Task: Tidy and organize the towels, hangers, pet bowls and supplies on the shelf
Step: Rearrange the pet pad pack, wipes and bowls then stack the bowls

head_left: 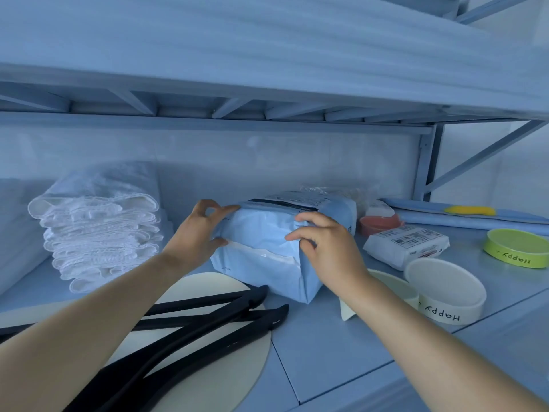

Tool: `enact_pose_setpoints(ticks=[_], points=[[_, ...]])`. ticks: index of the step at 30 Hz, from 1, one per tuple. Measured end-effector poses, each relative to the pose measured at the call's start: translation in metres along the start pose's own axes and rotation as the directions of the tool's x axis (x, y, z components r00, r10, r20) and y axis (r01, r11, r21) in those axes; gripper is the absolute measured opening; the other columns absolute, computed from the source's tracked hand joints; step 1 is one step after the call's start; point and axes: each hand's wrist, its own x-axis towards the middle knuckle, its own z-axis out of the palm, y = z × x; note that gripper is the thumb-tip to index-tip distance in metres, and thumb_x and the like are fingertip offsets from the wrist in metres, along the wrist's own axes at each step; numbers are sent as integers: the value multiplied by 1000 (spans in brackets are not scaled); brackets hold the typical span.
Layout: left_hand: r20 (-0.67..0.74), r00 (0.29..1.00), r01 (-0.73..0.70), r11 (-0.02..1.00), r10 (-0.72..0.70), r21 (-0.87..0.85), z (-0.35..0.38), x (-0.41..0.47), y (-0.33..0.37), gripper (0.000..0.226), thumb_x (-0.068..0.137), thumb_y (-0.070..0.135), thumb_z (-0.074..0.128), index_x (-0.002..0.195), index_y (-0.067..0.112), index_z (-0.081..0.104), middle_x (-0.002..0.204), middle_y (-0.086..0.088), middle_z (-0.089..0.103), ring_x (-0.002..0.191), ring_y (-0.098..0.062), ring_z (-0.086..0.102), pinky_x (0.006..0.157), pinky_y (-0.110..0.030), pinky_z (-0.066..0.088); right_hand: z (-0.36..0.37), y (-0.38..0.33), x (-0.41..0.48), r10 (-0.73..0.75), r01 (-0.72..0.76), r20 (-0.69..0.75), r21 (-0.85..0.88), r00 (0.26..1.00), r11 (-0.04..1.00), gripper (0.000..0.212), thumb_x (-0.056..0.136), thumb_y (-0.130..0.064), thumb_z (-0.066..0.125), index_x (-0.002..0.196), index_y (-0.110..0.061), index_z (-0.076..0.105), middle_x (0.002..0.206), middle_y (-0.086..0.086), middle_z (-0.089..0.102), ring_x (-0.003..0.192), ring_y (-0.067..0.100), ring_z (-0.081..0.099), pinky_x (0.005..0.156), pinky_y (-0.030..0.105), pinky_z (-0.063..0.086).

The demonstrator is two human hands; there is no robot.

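- Done: folded white towels [98, 230] stacked at shelf's [326, 346] left end.
- In hand: left hand [197, 233] and right hand [326, 248] grasp the blue supply pack [267, 248].
- Left: black hangers [208, 319] at front edge, pet bowls [445, 289] scattered right.

One stack of folded white towels [98, 230] sat on the shelf [326, 352], its layers too blurred to count. The black hangers [208, 319] lay in one pile: at least two, exact number unclear. There were two packages, one blue package [267, 254] and one smaller white package [407, 245]. Three round bowls showed plainly: a white bowl [445, 289], a green bowl [517, 248] and a pink bowl [378, 224]. One cream dish [395, 288] was partly hidden, and there was one round cream mat [225, 367].
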Motion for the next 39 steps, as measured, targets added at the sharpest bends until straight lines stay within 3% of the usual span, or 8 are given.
enact_pose_setpoints(ticks=[6, 14, 20, 24, 28, 32, 36, 39], points=[[-74, 993, -84, 995, 88, 57, -16, 2, 6, 61, 80, 12, 71, 134, 28, 48, 130, -5, 45, 78, -17, 48, 78, -24, 36, -16, -1, 13, 25, -19, -77, 82, 997, 996, 27, 84, 5, 56, 88, -13, 75, 117, 3, 63, 95, 18, 62, 72, 12, 34], [-102, 982, -148, 985, 157, 87, -34, -4, 21, 49, 84, 14, 68, 130, 23, 55, 132, -6, 50, 109, -27, 56, 85, -28, 42, -32, 8, 18, 37, 0, -206, 179, 978, 984, 26, 76, 6, 63, 88, -14, 75, 109, 3, 65, 93, 9, 60, 78, -3, 34], [-155, 967, -181, 974, 202, 135, -54, -5, 50, 42, 81, 9, 70, 121, 20, 63, 125, -7, 55, 97, -26, 60, 81, -26, 44, -59, 16, 24, -36, 96, -229, 261, 973, 961, 31, 72, 15, 61, 91, -7, 74, 93, -1, 62, 90, 0, 54, 77, -3, 35], [-164, 966, -174, 973, 198, 152, -57, -12, 74, 38, 81, 9, 70, 118, 19, 65, 125, -5, 57, 94, -23, 61, 81, -23, 41, -75, 26, 13, -10, 53, -171, 250, 985, 967, 33, 80, 8, 59, 99, -14, 73, 113, 4, 65, 103, 7, 59, 84, -3, 32], [-167, 960, -194, 963, 227, 188, -57, -19, 103, 30, 85, 15, 60, 115, 18, 67, 123, -2, 61, 101, -23, 62, 85, -25, 45, -90, 39, -3, -31, 40, -46, 196, 998, 980, 49, 82, 11, 45, 111, -21, 69, 136, 3, 51, 121, 17, 51, 92, 9, 32], [-221, 936, -215, 944, 273, 251, -50, -29, 134, 30, 84, 8, 55, 108, 16, 71, 115, -4, 66, 82, -29, 63, 75, -29, 50, -102, 51, -27, -56, 55, 0, 146, 998, 988, 59, 79, 13, 39, 120, -22, 63, 147, 1, 35, 126, 23, 45, 90, 21, 37], [-248, 935, -178, 941, 253, 288, -42, -37, 160, 30, 83, 4, 56, 106, 14, 72, 111, -5, 68, 78, -30, 63, 70, -29, 49, -102, 58, -54, -199, 199, -93, -12, 976, 980, 54, 75, -1, 35, 119, -15, 63, 146, 9, 37, 137, 27, 26, 103, 39, 38], [-261, 935, -154, 939, 239, 307, -39, -38, 176, 29, 83, 4, 56, 105, 14, 72, 108, -5, 69, 74, -29, 62, 69, -26, 46, -101, 62, -65, -297, 281, -67, -178, 953, 943, 45, 75, -17, 51, 119, -19, 62, 146, 9, 39, 137, 38, 21, 102, 51, 39]])
